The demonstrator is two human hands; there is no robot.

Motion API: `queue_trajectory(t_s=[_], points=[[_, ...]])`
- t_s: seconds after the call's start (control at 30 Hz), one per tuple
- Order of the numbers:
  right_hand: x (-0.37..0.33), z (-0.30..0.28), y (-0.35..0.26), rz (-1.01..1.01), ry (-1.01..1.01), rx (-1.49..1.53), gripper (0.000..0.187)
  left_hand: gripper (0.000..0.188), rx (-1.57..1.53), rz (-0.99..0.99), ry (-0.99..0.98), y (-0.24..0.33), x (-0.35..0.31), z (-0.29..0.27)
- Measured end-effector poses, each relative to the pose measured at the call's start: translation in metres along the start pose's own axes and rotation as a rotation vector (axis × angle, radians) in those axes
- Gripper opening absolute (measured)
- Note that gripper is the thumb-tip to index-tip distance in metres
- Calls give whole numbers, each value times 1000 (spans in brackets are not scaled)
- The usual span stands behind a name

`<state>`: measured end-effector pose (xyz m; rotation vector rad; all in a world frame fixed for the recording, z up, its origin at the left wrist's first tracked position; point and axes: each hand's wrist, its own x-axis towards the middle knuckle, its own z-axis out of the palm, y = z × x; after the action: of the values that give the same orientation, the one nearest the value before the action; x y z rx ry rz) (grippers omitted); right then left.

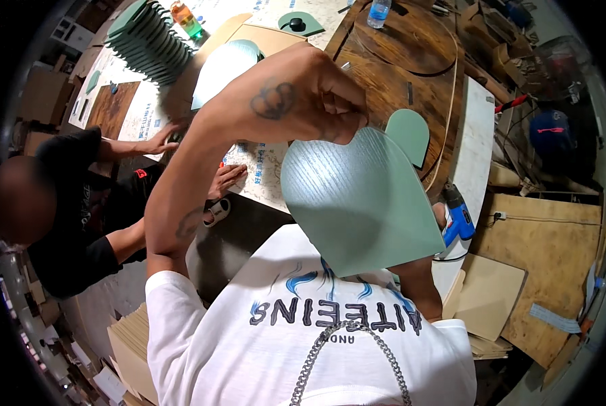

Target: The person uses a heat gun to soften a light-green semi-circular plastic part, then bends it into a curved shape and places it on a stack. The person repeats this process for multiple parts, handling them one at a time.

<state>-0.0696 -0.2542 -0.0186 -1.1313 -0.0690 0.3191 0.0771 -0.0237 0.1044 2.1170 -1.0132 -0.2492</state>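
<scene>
Left-hand [310, 95] grip on green arched panel [357, 203]

You are wearing a white short-sleeved T-shirt [276, 338] with dark lettering and blue flame-like strokes printed across the chest. A silver chain [347, 352] of chunky links is hanging at your neck. Dark tattoos are showing on your left hand [296, 95] and your left forearm [188, 223].
</scene>
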Motion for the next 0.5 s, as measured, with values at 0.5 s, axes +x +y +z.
queue_trajectory(t_s=[0.5], points=[[-11,-28,23,-421,-157,-923,46,24,-10,2,-74,3,-3,-1]])
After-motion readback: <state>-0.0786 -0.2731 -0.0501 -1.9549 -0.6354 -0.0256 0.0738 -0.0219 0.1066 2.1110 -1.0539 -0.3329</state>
